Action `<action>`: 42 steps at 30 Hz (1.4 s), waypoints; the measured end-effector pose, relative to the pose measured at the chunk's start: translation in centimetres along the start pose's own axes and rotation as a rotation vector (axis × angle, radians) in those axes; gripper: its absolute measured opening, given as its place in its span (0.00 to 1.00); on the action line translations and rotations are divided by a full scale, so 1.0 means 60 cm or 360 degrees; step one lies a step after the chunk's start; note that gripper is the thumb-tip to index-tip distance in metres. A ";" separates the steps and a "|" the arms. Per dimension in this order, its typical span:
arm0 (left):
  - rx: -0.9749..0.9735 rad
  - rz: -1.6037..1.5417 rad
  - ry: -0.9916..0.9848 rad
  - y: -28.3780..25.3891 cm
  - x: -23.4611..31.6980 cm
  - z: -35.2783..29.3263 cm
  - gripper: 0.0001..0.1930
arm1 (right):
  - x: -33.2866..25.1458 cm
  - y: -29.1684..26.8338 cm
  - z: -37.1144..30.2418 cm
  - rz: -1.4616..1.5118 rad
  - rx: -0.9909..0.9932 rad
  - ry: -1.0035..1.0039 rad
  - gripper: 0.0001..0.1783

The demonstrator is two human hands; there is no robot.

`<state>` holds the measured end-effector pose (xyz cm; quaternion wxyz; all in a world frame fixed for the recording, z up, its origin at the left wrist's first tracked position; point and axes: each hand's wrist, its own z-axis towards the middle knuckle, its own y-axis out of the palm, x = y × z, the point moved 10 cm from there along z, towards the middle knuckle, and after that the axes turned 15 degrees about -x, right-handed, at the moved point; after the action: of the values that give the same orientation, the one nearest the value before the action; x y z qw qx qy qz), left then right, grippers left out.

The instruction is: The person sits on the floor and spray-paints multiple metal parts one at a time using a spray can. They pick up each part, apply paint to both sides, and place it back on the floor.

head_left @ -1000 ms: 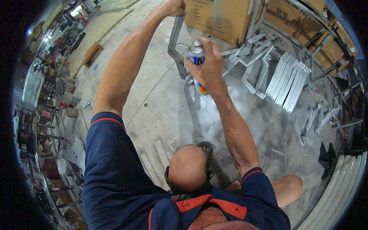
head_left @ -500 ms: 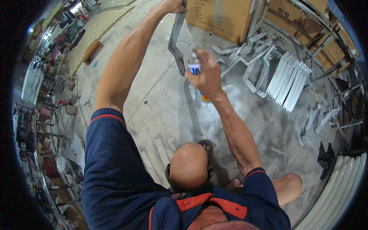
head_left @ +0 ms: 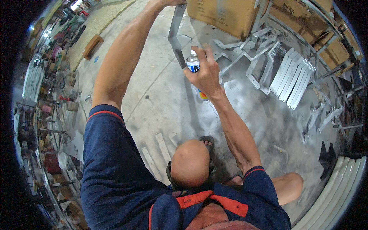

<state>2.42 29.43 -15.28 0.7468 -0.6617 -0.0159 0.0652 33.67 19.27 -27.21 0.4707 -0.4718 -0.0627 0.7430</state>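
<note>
At the top edge, my left hand [head_left: 173,2] grips the upper end of a bent flat metal bar [head_left: 174,36], partly cut off by the frame. The bar hangs down with its angled lower end close to the can. Fingers of my right hand [head_left: 209,73] wrap round a blue-and-white spray can [head_left: 193,63], held upright with the index finger on its nozzle. The can's lower part, with an orange and yellow patch, shows below the hand. I cannot see whether spray is coming out.
Right of the can, several bent silver bars [head_left: 253,65] lie in a pile next to a row of flat white bars [head_left: 293,78]. Cardboard boxes [head_left: 222,17] stand behind. A brown block [head_left: 92,47] lies far left, and pale strips [head_left: 163,147] lie near my knee.
My right hand and the spray can have shifted slightly and now look sharper. The bar's lower end has risen a little, and my left hand has moved slightly up out of frame.
</note>
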 end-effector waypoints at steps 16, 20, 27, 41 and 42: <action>-0.0009 -0.0110 0.0012 0.010 -0.077 -0.023 0.09 | 0.085 0.113 -0.088 -0.0037 -0.0371 0.0191 0.36; -0.0077 -0.0282 -0.0062 0.018 -0.099 -0.025 0.06 | 0.063 0.089 -0.055 0.0024 -0.0057 0.0074 0.36; -0.0117 -0.0629 -0.0086 0.040 -0.155 -0.017 0.03 | 0.085 0.101 -0.037 0.0080 -0.0051 0.0094 0.38; -0.0135 -0.0787 -0.0086 0.039 -0.185 -0.034 0.02 | 0.199 0.202 -0.102 -0.0010 -0.0332 0.0415 0.42; -0.0127 -0.0793 -0.0102 0.040 -0.191 -0.035 0.02 | 0.215 0.195 -0.107 -0.0069 -0.0285 0.0541 0.41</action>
<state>-8.87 26.30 -17.22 0.7122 -0.6639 -0.2046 -0.1007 29.64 20.39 -45.32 0.4465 -0.6289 -0.0582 0.6338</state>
